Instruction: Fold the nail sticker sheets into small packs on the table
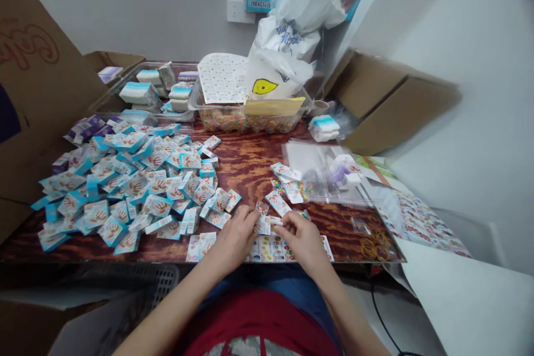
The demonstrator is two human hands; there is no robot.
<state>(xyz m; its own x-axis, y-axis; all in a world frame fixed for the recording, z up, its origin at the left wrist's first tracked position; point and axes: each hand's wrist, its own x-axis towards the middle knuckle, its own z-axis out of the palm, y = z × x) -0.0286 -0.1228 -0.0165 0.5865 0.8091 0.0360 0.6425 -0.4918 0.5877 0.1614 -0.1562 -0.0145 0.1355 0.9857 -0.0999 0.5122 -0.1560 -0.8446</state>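
Near the table's front edge, my left hand (pixel 237 233) is closed on a small white printed box (pixel 262 226). Just to its right, my right hand (pixel 304 239) pinches a small white piece (pixel 276 221) at the box's right end. A clear packet (pixel 262 208) touches the box's far side. Sticker sheets (pixel 273 249) lie beneath and between both hands. Beyond my right hand are a flat white card (pixel 278 202) and more cards (pixel 287 172) with packets of coloured beads (pixel 306 190). A large heap of small blue and white boxes (pixel 154 183) spreads to the left.
Clear trays (pixel 200 101) with packs and coloured beads stand at the back, under white plastic bags (pixel 287 33). Plastic sleeves (pixel 308 172) and rubber bands (pixel 371 247) lie on the right. Cardboard boxes (pixel 41 61) flank the wooden table (pixel 240 150).
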